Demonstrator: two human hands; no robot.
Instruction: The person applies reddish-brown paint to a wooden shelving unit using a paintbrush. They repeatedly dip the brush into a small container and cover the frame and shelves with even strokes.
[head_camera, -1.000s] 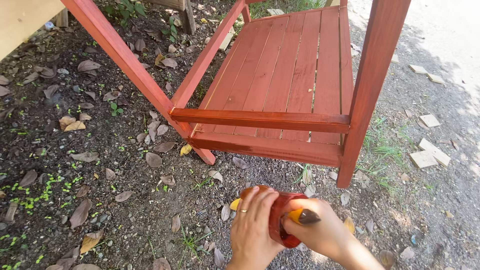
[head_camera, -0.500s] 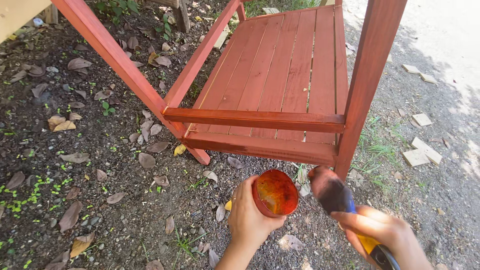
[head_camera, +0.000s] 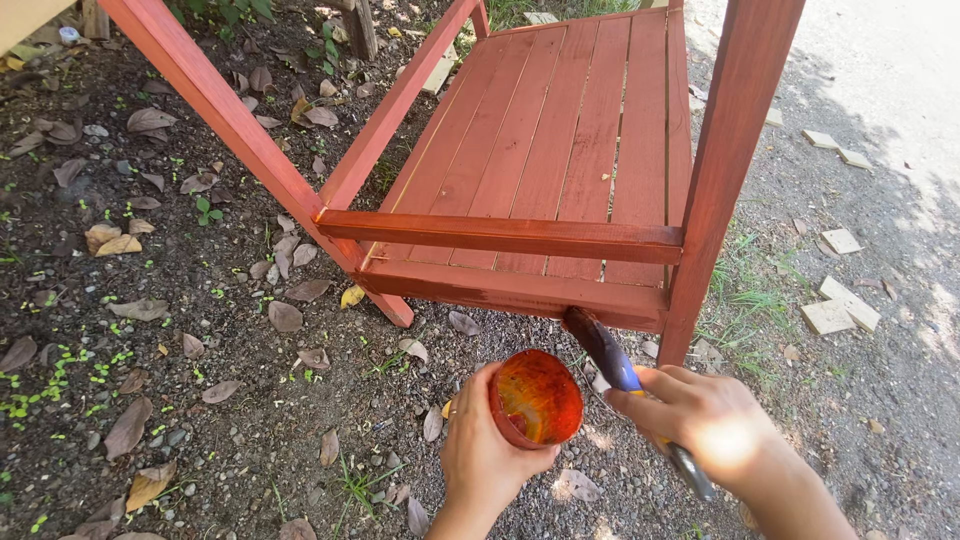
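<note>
One paint cup (head_camera: 536, 397), gripped in left hand (head_camera: 487, 450). One paintbrush (head_camera: 620, 372), clenched in right hand (head_camera: 705, 420), bristles touching one red wooden bench (head_camera: 545, 170).

Dappled daylight, sharp focus, sun glare on right hand (head_camera: 712, 428) and right-side ground.

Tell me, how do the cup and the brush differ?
The cup is round, open-mouthed and orange-red inside; the brush is long and thin. The left hand grips the cup beside the right hand, which holds the brush, its tip touching the red wooden frame. Both are paint-stained.
</note>
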